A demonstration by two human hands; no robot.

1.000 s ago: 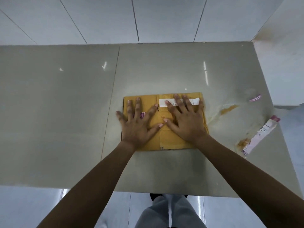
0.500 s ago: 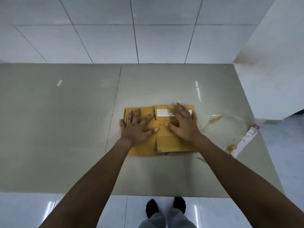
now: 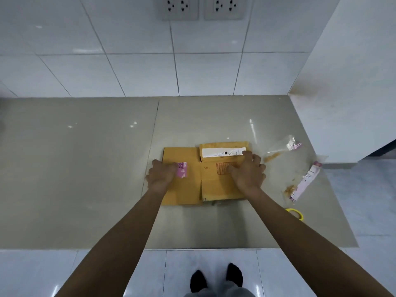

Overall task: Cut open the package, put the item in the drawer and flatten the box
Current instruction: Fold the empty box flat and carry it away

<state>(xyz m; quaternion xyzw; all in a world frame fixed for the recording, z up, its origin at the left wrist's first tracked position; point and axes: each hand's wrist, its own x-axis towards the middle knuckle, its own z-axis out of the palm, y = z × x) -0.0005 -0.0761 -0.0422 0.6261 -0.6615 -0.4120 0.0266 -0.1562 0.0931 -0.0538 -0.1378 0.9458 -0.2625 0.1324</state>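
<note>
A person is standing at a grey worktop (image 3: 85,168) with both hands on a brown cardboard box (image 3: 192,189) that is lying pressed flat in the middle of it, near the front edge. The left hand (image 3: 160,175) is resting at the box's left edge beside a pink sticker (image 3: 182,169), fingers now curled under; whether that grip is closing on the edge or just bunching cannot be told. The right hand (image 3: 248,170) is sitting on the right panel below the white shipping label (image 3: 222,151), fingers bent and lifting, holding nothing. Half a second ago both palms were spread flat and pressing down; the fingers are now drawing in, which suggests the flattening is done or nearly so. To the right, torn clear wrapping (image 3: 282,146) and a strip of pink-and-white tape (image 3: 305,182) are lying well apart from the box, with a yellow object (image 3: 296,213) near the front edge. No drawer is in view.
</note>
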